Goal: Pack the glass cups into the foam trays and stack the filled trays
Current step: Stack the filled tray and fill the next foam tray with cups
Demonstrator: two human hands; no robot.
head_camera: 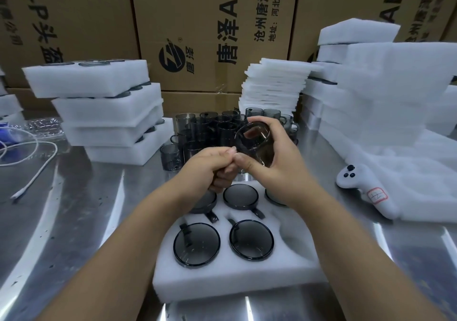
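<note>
Five smoky glass cups sat in the near white foam tray; its near-right pocket was empty. The right hand wrapped a sixth cup, with the left hand pinching its edge. A stack of filled trays stood far left, and loose cups waited.

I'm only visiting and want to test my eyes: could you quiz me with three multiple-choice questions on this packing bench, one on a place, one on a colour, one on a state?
1. Where is the front foam tray's empty slot? A near right; B far left; C near middle.
2. What colour are the loose cups? A smoky grey; B red; C green.
3. The held cup is: A seated in a slot; B standing with the loose cups; C lifted in the right hand.
Answers: 1 A, bare foam hollow there; 2 A, dark see-through glass; 3 C, fingers wrap it in the air.
</note>
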